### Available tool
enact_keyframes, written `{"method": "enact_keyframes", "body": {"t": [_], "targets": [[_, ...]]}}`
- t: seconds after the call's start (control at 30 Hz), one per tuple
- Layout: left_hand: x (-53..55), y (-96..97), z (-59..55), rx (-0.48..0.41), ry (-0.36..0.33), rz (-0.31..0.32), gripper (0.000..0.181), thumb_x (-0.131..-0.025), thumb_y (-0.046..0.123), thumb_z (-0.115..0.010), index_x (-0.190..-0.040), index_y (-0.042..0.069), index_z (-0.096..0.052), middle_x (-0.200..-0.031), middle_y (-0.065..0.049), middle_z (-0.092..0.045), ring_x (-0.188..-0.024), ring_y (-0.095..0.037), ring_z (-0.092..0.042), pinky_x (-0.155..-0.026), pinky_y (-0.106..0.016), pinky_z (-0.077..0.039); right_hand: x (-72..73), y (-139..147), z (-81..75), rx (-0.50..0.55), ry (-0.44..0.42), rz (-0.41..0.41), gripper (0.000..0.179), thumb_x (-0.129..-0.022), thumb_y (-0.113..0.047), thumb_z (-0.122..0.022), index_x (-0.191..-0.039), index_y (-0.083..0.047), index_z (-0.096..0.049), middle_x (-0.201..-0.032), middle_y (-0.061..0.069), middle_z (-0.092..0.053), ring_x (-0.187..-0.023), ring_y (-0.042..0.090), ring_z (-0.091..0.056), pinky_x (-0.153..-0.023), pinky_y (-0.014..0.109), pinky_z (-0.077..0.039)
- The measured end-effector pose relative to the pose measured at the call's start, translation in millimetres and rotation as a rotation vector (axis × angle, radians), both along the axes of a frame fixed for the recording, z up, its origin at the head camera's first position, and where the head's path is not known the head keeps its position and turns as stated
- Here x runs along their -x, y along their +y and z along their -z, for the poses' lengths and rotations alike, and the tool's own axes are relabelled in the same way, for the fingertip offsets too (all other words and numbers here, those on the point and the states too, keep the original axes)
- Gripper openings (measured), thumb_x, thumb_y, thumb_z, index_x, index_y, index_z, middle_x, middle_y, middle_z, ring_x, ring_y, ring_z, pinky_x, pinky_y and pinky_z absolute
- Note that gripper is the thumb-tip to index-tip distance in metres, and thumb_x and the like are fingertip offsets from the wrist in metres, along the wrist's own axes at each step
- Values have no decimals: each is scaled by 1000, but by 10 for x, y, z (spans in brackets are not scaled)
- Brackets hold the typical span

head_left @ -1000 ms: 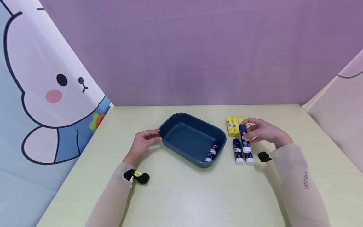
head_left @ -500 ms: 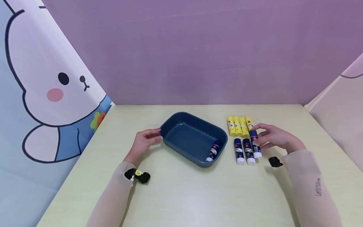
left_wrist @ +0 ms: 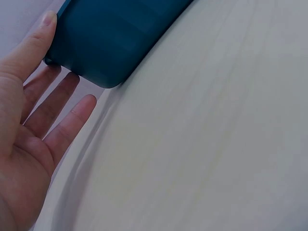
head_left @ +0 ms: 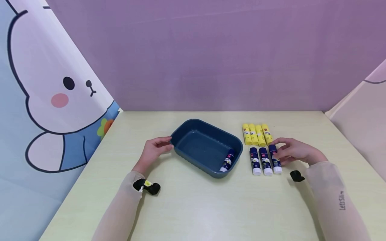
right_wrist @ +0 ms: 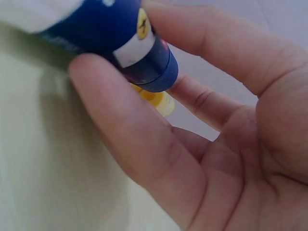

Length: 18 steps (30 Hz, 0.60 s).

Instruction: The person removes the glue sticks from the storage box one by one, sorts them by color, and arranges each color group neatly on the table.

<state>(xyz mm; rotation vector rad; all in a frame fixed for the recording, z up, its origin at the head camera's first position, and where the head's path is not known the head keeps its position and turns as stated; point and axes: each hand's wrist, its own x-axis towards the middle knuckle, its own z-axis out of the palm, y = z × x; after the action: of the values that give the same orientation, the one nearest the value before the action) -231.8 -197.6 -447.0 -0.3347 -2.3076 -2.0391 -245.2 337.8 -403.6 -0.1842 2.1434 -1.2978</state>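
Note:
My right hand [head_left: 297,151] pinches a navy glue stick [head_left: 275,160] with a white end between thumb and fingers. It lies at the right end of a row with two other navy glue sticks [head_left: 255,161]. In the right wrist view the pinched glue stick's ridged blue end points toward the palm. My left hand [head_left: 153,150] touches the left end of a dark blue tray [head_left: 208,171], its fingers mostly straight. The left wrist view has the thumb and fingertips right at the tray's edge. A further navy glue stick [head_left: 227,160] lies inside the tray, at its right end.
Several yellow glue sticks [head_left: 253,134] lie side by side just behind the navy row. The light tabletop [head_left: 205,207] meets a purple backdrop [head_left: 211,60] at the back. A cartoon-printed sheet [head_left: 60,117] hangs at the left.
My right hand has moved right and toward me with the navy glue stick, from above the other two down to beside them. The left hand and tray look the same.

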Motion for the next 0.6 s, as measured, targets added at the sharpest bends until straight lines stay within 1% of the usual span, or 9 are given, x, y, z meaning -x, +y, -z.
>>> {"method": "enact_keyframes", "body": {"t": [0.23, 0.33, 0.5, 0.6], "targets": [[-11, 17, -17, -9, 2, 5, 42, -85, -4, -76, -124, -10, -63, -121, -30, -64, -87, -10, -71, -79, -30, -60, -10, -22, -13, -73, -2, -9, 71, -91, -13, -71, -145, 10, -32, -115, 17, -60, -90, 22, -64, -77, 37, -61], [-20, 19, -28, -9, 5, 3, 42, -85, -4, -75, -124, -11, -63, -120, -30, -64, -87, -10, -71, -79, -29, -60, -7, -18, 2, -81, -7, -8, 72, -91, -14, -72, -146, 10, -31, -113, 16, -61, -89, 22, -64, -76, 37, -61], [-23, 8, -28, -8, 11, 6, 44, -85, 0, -77, -125, -11, -62, -120, -29, -64, -89, -13, -72, -79, -29, -60, 4, -6, 39, -78, -9, -2, 72, -92, -14, -71, -147, 9, -30, -111, 14, -62, -86, 22, -64, -74, 37, -61], [-16, 2, -29, -10, 9, 9, 44, -86, 0, -76, -126, -12, -61, -120, -28, -64, -89, -12, -71, -80, -28, -60, 2, -5, 39, -77, -11, -3, 72, -93, -14, -70, -147, 9, -29, -111, 15, -61, -86, 22, -63, -74, 37, -61]]}}
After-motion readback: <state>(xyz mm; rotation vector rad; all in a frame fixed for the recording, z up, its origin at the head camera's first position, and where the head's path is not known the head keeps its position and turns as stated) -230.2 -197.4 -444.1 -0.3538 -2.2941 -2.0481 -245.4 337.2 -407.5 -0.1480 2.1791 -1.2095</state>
